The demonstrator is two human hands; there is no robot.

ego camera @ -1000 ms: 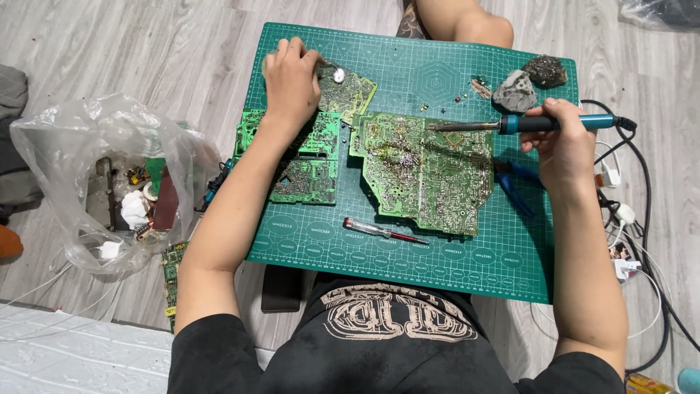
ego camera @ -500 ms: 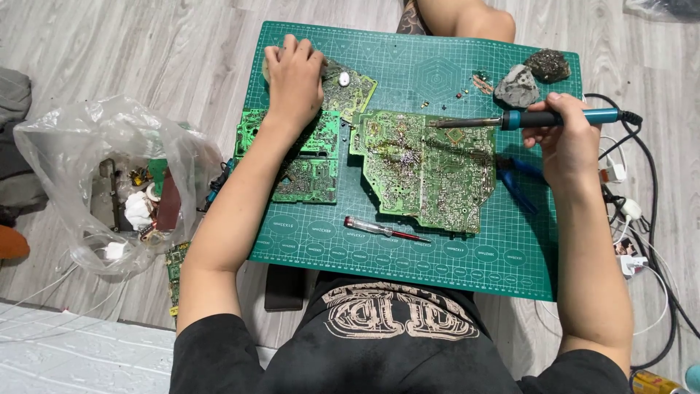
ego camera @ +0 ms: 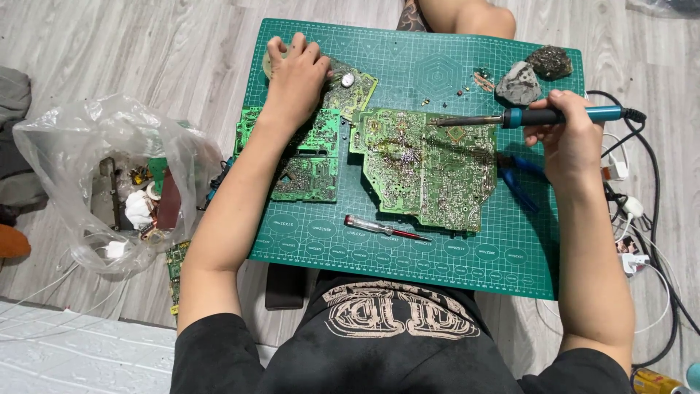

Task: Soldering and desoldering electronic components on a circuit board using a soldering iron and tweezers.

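Covering the wooden floor (ego camera: pixel 146 58), a green cutting mat (ego camera: pixel 437 51) carries the work. To its left slumps a clear plastic bag (ego camera: pixel 80 146) of scrap parts. Mid-mat lies the big circuit board (ego camera: pixel 430 171), solder side up, with smaller boards (ego camera: pixel 310 164) just left of it. The left hand (ego camera: pixel 295 76) lies flat, fingers together, pressing on the topmost small board (ego camera: pixel 350 87) near the mat's far-left corner. The right hand (ego camera: pixel 572 138) is closed around the teal handle of a soldering iron (ego camera: pixel 532 117), held level, its tip over the big board's far edge; whether the tip touches cannot be told. Blue pliers (ego camera: pixel 521 182) lie by the board's right edge, partly under that hand. A red-handled screwdriver (ego camera: pixel 386 228) rests on the mat just in front of the big board. Two rough stones (ego camera: pixel 532 73) sit at the far-right corner, with tiny loose parts (ego camera: pixel 467 89) beside them.
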